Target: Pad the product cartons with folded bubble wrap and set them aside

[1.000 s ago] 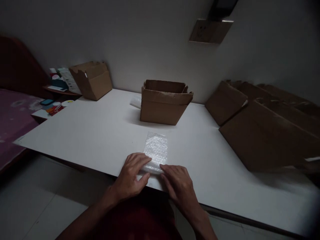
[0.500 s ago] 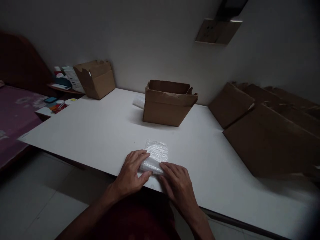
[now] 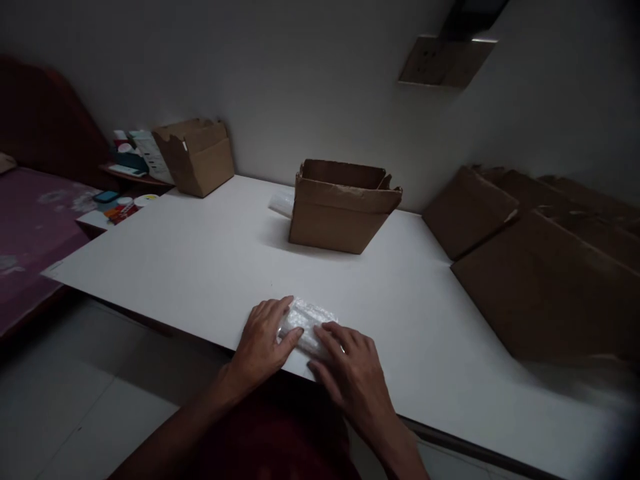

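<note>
A piece of clear bubble wrap (image 3: 307, 325), partly rolled up, lies at the near edge of the white table (image 3: 200, 260). My left hand (image 3: 265, 337) grips its left end, thumb on top and fingers along the far side. At the right end, my right hand (image 3: 350, 360) has its fingers over the roll and its thumb low on the near side. Whether anything is inside the roll cannot be made out. Beyond the hands stands an open cardboard box (image 3: 340, 213), with another piece of clear plastic wrap (image 3: 281, 202) partly hidden behind its left side.
Another cardboard box (image 3: 195, 157) stands at the table's far left corner. Larger cardboard boxes (image 3: 545, 280) fill the right side. Left of the table are a bed with a purple cover (image 3: 40, 220) and a small stand with several items. A wall socket (image 3: 445, 61) is above.
The flat part of the bubble wrap beyond my hands has become shorter as the roll turned away from me. My left thumb has moved up onto the roll. The view has shifted slightly.
</note>
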A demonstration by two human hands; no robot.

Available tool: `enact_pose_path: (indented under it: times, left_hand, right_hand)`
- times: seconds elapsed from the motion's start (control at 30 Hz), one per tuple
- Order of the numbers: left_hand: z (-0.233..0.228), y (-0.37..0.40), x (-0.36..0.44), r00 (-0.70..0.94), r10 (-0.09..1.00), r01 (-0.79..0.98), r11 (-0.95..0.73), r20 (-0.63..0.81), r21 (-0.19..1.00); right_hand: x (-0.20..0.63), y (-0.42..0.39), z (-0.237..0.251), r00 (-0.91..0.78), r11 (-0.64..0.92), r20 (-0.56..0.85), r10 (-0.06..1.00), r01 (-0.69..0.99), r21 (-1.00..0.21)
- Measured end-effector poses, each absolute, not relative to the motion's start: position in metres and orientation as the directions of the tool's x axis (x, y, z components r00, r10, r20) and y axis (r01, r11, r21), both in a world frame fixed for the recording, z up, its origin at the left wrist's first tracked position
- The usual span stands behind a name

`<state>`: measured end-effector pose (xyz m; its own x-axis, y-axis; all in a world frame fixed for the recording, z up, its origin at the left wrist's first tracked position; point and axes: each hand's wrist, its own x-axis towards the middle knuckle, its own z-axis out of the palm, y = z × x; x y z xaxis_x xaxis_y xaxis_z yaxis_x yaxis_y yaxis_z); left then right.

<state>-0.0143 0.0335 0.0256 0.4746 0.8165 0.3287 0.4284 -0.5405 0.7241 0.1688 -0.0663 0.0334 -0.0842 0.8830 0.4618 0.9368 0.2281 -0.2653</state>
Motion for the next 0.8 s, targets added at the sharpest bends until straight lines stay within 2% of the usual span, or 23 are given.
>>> enact_pose_path:
  times: [0.1, 0.2, 0.37, 0.47, 0.57, 0.67, 0.73, 0.8]
  left_hand:
    - [0.026, 0.025, -0.021, 0.384, 0.891, 0.306, -0.369, 0.241, 0.877]
    - [0.031, 0.015, -0.023, 0.387, 0.917, 0.179, -0.173, 0.093, 0.969]
    - [0.037, 0.010, -0.016, 0.503, 0.863, -0.057, 0.087, -0.046, 0.995]
    - [0.039, 0.011, -0.012, 0.522, 0.849, -0.085, 0.146, -0.081, 0.986]
    - [0.046, 0.009, -0.007, 0.572, 0.818, -0.074, 0.127, -0.062, 0.989]
    - [0.063, 0.013, 0.001, 0.668, 0.744, -0.020, 0.000, 0.013, 1.000]
    - [0.080, 0.028, 0.010, 0.684, 0.713, 0.016, -0.227, 0.155, 0.974]
    - [0.101, 0.058, 0.024, 0.611, 0.678, 0.054, -0.551, 0.410, 0.833]
  right_hand:
    - [0.170, -0.061, 0.029, 0.015, 0.197, 0.531, 0.847, 0.919, -0.341]
    - [0.169, -0.062, 0.025, 0.057, 0.230, 0.581, 0.812, 0.884, -0.408]
    - [0.163, -0.075, 0.025, -0.042, 0.330, 0.607, 0.794, 0.868, -0.372]
    - [0.172, -0.082, 0.032, -0.042, 0.313, 0.526, 0.850, 0.843, -0.438]
    - [0.189, -0.084, 0.046, 0.043, 0.236, 0.412, 0.910, 0.763, -0.602]
    - [0.202, -0.079, 0.062, 0.043, 0.162, 0.235, 0.971, 0.602, -0.782]
    - [0.209, -0.075, 0.071, 0.049, 0.122, 0.172, 0.984, 0.521, -0.845]
    - [0.217, -0.074, 0.077, 0.136, 0.076, 0.159, 0.978, 0.479, -0.874]
